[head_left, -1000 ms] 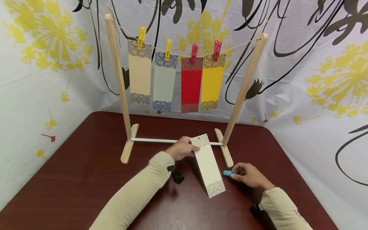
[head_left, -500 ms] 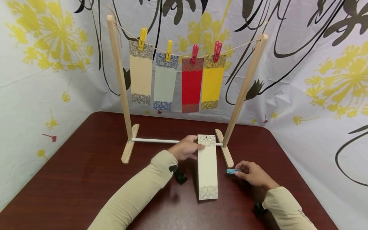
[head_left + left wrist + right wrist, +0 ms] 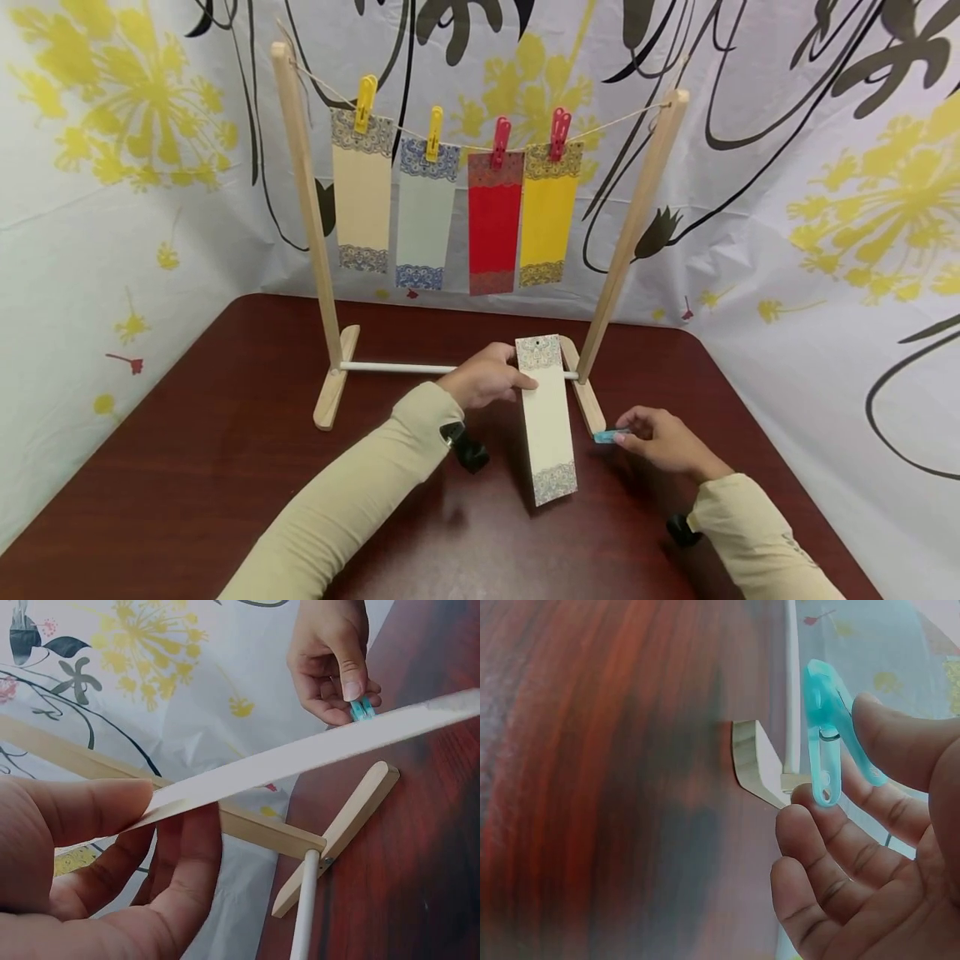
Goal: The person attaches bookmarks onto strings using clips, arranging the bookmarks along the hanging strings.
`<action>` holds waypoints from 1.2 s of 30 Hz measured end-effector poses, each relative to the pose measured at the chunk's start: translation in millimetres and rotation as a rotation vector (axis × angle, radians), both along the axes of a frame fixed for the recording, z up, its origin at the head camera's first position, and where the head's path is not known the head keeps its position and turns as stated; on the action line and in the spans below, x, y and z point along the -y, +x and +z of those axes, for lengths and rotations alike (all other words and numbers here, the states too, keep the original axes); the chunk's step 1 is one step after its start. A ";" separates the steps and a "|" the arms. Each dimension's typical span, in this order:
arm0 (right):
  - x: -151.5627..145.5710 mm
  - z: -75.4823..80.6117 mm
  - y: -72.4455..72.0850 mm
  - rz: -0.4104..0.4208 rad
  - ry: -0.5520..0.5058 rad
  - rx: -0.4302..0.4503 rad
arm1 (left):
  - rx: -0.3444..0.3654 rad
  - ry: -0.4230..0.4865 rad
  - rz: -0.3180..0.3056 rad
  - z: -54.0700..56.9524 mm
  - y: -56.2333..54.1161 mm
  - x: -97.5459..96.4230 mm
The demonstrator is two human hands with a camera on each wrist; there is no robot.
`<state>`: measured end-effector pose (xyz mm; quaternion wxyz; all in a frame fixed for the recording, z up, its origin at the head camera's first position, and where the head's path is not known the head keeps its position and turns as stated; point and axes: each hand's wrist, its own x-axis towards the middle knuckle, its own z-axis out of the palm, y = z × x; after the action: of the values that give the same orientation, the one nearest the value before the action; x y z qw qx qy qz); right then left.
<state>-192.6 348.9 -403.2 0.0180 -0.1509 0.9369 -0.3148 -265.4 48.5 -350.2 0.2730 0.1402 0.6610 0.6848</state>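
My left hand pinches a cream paper strip near its top, thumb in front and fingers behind. The strip has lacy patterned bands at both ends and a small hole at the top; it slants down toward me above the table. In the left wrist view the strip shows nearly edge-on. To its right, my right hand holds a light-blue clothespin beside the rack's right foot. The right wrist view shows the clothespin between thumb and fingers, its spring visible.
A wooden rack with a left post, a right post and a white crossbar stands on the dark red table. From its string hang a beige strip, a pale blue-grey strip, a red strip and a yellow strip, clipped by yellow and pink clothespins.
The cream strip has swung from slanting to nearly straight and back to a slight slant, and sits a little higher. My right hand has risen slightly with the clothespin, toward the rack's foot.
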 end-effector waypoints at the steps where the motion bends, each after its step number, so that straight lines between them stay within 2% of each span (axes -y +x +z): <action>1: 0.0 1.3 -0.3 -0.002 0.002 0.000 | -0.005 -0.008 0.003 1.3 -0.4 -0.3; 12: -1.8 23.6 -4.0 -0.044 0.034 0.002 | -0.158 -0.123 0.021 16.1 -3.3 -0.7; 19: -3.3 41.0 -7.9 -0.046 0.057 -0.020 | -0.139 -0.117 0.002 25.2 -2.4 -3.3; 25: -1.1 52.5 -12.0 -0.036 0.071 -0.049 | -0.138 -0.134 0.010 27.5 -4.0 -4.8; 36: 1.7 79.4 -16.5 -0.059 0.115 -0.102 | -0.187 -0.168 0.016 44.6 -9.1 -10.3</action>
<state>-209.1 347.2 -323.8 -0.0303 -0.1376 0.9572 -0.2529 -274.4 58.8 -305.6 0.2154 0.1748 0.7397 0.6131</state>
